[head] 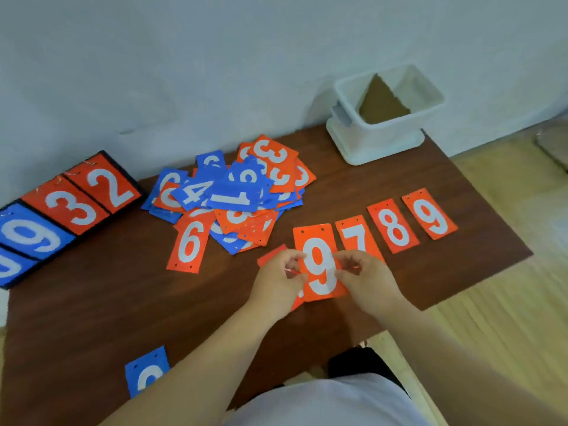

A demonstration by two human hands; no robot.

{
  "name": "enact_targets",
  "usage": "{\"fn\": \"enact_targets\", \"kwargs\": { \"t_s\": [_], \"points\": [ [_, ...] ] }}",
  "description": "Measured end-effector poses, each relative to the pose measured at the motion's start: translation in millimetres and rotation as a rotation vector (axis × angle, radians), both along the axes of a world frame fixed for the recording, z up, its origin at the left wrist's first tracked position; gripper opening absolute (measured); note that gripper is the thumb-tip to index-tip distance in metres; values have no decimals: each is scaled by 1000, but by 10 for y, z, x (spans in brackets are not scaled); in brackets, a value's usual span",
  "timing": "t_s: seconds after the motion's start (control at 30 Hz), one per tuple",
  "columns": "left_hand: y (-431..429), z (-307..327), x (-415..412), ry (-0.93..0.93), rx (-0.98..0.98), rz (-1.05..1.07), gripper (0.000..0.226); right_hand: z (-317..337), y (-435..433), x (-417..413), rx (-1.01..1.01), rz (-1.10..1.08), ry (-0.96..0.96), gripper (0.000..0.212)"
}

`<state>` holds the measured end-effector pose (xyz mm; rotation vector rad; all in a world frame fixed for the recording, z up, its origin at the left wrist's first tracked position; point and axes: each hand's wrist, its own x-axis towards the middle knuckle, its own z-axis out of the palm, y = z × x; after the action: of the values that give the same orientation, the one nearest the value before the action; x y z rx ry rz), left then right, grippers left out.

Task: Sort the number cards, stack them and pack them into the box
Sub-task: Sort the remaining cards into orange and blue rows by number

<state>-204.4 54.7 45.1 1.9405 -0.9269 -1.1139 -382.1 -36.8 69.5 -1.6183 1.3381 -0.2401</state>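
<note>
left hand: fingers curled, pinching the left edge of the held 9 card.
right hand: fingers curled, pinching the same card's right edge.
held 9 card: orange with a white numeral, over the front right part of the bench, covering the lower left corner of the 7 card.
row: 7 card, 8 card and far 9 card lie flat side by side, all orange.
hidden card: orange, mostly under the left hand; numeral not readable.
pile: blue and orange cards heaped mid-bench.
6 card: orange, at the pile's near left edge.
blue card: near the front edge, partly behind the left forearm.
box: white, open, at the back right corner, well apart from the hands.
scoreboard: left end, showing 9, 3, 2.
</note>
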Motion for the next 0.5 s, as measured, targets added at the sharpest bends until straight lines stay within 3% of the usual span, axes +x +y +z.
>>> {"fn": "enact_targets", "kwargs": {
  "t_s": [0.5],
  "points": [
    [-2537, -292, -2019, -206, 114, -98, 46, -398, -2509, -1813, -39, -21, 175, 20]
  ]
}}
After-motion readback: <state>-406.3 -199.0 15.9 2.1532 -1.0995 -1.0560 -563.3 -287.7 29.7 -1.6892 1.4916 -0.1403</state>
